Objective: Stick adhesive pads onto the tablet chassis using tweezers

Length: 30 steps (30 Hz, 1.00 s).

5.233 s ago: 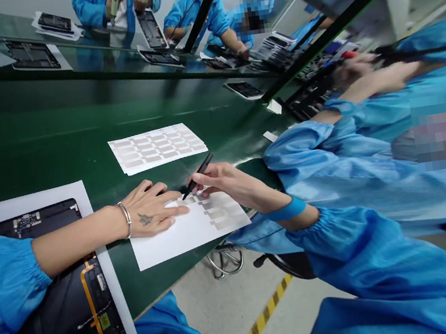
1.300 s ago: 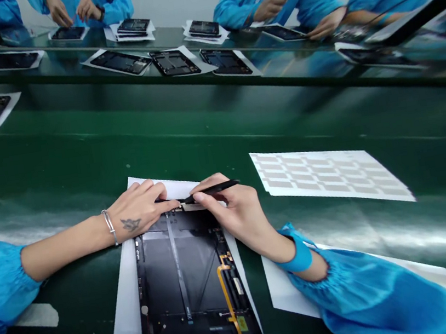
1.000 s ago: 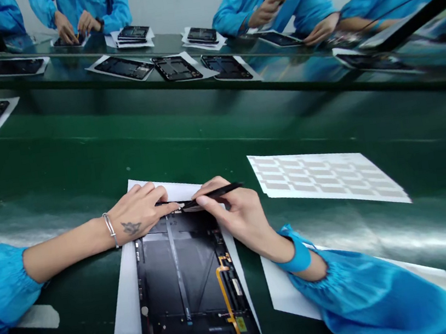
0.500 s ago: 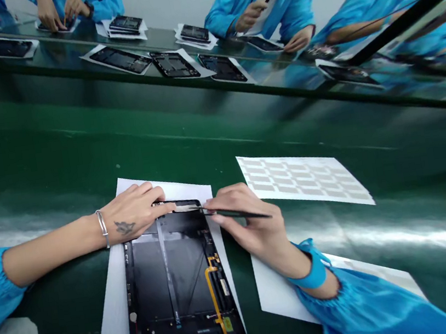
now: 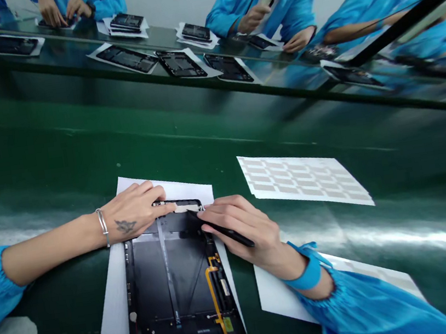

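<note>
Nearest, a black tablet housing (image 5: 171, 273) lies flat on a white paper sheet (image 5: 111, 326), its long axis running near to far, with a yellow flex cable (image 5: 215, 295) along its right side. The person's left hand (image 5: 136, 212), a silver bangle (image 5: 102, 228) at the wrist, rests on the far end of the housing. Its grip is open, the fingers lying flat and together and clamped on nothing that can be seen. The right hand (image 5: 242, 230) comes in from the right, its grip closed around a pair of black tweezers (image 5: 232, 235). Their tips reach the far end of the housing, just beside the left fingertips (image 5: 168, 208), at a small pale strip (image 5: 183, 208); whether they pinch it is too small to tell. Under the right wrist lies a second white sheet (image 5: 280, 297). Further off to the right, a sheet of tan rectangular labels (image 5: 303, 180) lies on the green worktop (image 5: 37, 143). Along the worktop's far side, other tablet housings (image 5: 181, 64) sit in a row on paper, with co-workers in blue smocks (image 5: 255, 13) beyond them.
</note>
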{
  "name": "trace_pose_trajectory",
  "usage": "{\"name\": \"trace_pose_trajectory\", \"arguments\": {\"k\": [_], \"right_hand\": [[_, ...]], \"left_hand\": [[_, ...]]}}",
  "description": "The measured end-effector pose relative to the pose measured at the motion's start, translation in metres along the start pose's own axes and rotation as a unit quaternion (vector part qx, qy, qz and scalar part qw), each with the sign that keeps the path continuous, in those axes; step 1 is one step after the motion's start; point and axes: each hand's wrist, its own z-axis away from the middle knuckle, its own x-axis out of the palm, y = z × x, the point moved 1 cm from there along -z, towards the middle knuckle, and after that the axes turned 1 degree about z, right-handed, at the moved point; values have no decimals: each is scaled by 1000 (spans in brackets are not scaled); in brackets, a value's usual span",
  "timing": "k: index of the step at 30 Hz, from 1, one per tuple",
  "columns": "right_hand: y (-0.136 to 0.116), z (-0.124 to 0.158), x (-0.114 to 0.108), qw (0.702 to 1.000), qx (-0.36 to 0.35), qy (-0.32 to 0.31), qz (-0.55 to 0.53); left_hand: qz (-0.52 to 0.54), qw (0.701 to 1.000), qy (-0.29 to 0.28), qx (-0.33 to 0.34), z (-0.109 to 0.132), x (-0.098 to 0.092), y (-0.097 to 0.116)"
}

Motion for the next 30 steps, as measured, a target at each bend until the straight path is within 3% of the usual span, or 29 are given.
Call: {"name": "trace_pose_trajectory", "arguments": {"k": [3, 5, 8, 11, 13, 20, 23, 30], "right_hand": [[3, -1, -2, 998, 45, 26, -40], [8, 0, -5, 983, 154, 72, -67], [21, 3, -5, 909, 380, 118, -124], [32, 8, 2, 835, 492, 117, -217], [36, 10, 7, 814, 511, 114, -251], [28, 8, 15, 788, 518, 155, -294], [26, 8, 16, 788, 514, 176, -291], [28, 8, 17, 804, 512, 157, -260]], "left_hand": [[-11, 1000, -13, 3, -1, -2, 0], [-22, 999, -25, 5, -2, -4, 1], [-47, 998, -38, 9, -4, -7, 2], [-64, 997, -40, 11, -6, -7, 3], [-70, 997, -38, 9, -7, -7, 4], [-68, 997, -38, 4, -6, -7, 4], [-67, 997, -44, 6, -6, -7, 4], [-67, 997, -36, 6, -6, -6, 4]]}}
